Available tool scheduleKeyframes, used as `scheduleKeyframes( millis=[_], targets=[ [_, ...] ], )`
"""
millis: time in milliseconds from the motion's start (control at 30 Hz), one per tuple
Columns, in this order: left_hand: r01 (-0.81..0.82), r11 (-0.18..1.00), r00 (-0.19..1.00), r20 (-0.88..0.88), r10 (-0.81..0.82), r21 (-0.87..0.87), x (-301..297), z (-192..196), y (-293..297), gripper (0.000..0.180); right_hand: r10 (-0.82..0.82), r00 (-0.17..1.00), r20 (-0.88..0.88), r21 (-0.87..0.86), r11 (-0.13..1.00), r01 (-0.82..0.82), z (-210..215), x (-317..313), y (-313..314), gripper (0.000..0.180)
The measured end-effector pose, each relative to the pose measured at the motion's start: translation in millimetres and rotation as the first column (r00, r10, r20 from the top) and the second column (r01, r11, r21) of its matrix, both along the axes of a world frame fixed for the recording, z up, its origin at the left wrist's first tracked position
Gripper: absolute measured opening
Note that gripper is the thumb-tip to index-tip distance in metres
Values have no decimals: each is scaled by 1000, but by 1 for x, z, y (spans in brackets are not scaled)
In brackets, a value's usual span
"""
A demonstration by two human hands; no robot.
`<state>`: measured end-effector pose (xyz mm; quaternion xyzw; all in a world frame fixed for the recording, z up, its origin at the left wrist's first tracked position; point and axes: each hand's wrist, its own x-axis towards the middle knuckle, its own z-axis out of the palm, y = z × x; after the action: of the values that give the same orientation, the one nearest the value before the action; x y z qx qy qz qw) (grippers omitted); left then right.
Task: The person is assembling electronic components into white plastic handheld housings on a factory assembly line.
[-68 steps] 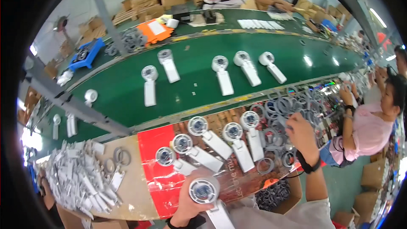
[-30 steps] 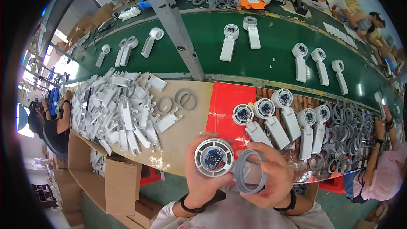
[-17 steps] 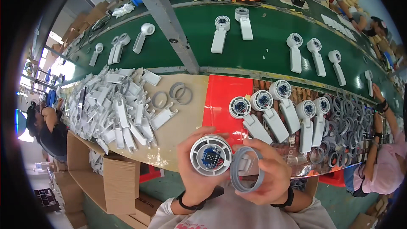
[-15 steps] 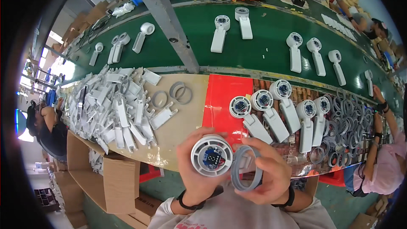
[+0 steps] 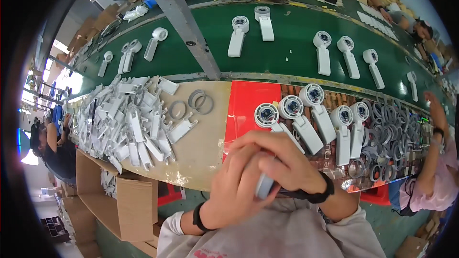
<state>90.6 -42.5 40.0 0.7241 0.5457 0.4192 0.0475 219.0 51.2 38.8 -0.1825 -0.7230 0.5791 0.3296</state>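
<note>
- The left hand point(image 5: 234, 181) and right hand point(image 5: 289, 162) wrap closely, fingers overlapping, around a pale grey rounded part point(image 5: 264, 186) in front of the chest, by the desk's point(image 5: 201, 172) near edge; most of it is hidden, so I cannot tell its full shape.
- It looks like light, stiff plastic, probably smooth and a bit slippery; a thin rim could crack if squeezed unevenly, so holding opposite sides of the outer wall seems safest.
- Just beyond the hands, 5 white handheld fans point(image 5: 308, 136) crowd the desk, the leftmost handle partly behind the right hand.
- Grey rings point(image 5: 392, 129) pile up at right; at left, 3 loose rings point(image 5: 177, 110) lie beside heaped white shells point(image 5: 126, 119).
- On the far side, a metal post point(image 5: 184, 28) blocks part of the green conveyor point(image 5: 282, 28).
</note>
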Motion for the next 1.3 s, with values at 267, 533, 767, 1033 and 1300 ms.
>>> scheduleKeyframes(
  millis=[267,533,767,1033,1300],
  targets=[
    [-56,962,972,206,114,-269,-21,-10,3,58,56,997,52,-434,900,-28,-30,10,-23,41],
    [18,1000,928,371,-13,-11,-52,-40,26,57,248,965,81,-839,540,-68,-3,21,-40,40],
    [-197,972,922,313,229,-129,-82,-36,22,73,-241,735,634,0,950,312,-39,16,183,37],
    [-175,923,924,266,274,-342,-99,-59,-10,56,-610,528,591,722,692,-7,-74,-87,276,50],
    [24,970,871,482,99,-242,-77,-51,0,19,-579,472,665,426,813,397,-142,-176,309,46]
  ],
)
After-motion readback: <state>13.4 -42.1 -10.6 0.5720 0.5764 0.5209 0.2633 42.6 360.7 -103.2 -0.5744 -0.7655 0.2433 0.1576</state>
